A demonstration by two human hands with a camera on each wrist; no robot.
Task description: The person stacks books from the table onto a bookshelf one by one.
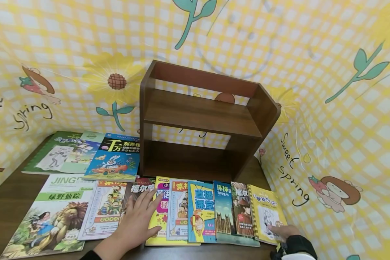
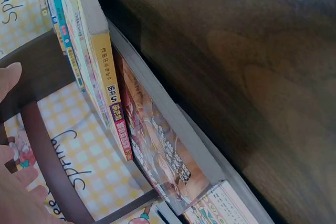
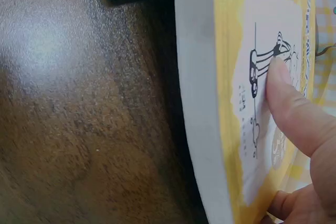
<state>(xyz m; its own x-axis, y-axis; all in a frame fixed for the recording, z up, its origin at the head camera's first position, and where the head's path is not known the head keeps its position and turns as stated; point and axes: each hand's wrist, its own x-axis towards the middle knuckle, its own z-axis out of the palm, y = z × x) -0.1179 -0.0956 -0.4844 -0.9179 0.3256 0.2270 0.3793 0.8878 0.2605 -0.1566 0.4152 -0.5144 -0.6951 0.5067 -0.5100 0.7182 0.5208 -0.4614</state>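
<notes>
My left hand is spread, fingers straight, over a dark-covered book in the front row; contact with it cannot be made out. Beside it lies a yellow and pink English book, whose thick yellow spine shows in the left wrist view. At the row's right end, my right hand grips the near right corner of a yellow comic book. In the right wrist view the thumb lies on its drawn cover, with the other fingers tucked at the edge, partly hidden.
A brown two-tier bookshelf stands behind the row with bare shelves. More books lie left, including a green comic book, a blue rabbit-cover book and a large lion-cover book. Yellow checked cloth walls the wooden table.
</notes>
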